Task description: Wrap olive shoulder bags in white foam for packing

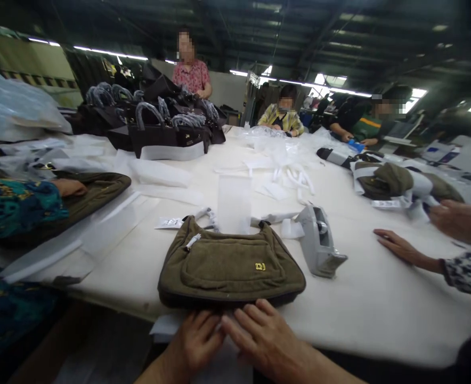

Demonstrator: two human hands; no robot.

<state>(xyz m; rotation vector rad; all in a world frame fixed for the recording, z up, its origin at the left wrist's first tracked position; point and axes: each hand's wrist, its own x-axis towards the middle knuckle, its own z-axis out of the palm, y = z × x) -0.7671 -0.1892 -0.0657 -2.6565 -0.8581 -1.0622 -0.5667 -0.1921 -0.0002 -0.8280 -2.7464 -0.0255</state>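
An olive-green bag [227, 261] with a yellow emblem lies on the white table [363, 298], its dark bottom edge toward me. My left hand [197, 338] is at the table's front edge just below the bag, fingers bent together. Beside it, nearly touching, my right hand [263, 333] has its fingers curled against the bag's lower edge. What the fingertips of either hand hold, if anything, is hidden. White sheet material [223, 362] hangs below both hands. A grey tape dispenser [321, 242] stands right of the bag, and a translucent white sheet [234, 202] lies behind it.
Dark bags [167, 133] are piled at the back left. A co-worker's hand [70, 188] rests on another olive bag [99, 192] at left. Another person's hands [403, 248] are at right, near wrapped olive bags [387, 181]. Several people stand or sit behind the table.
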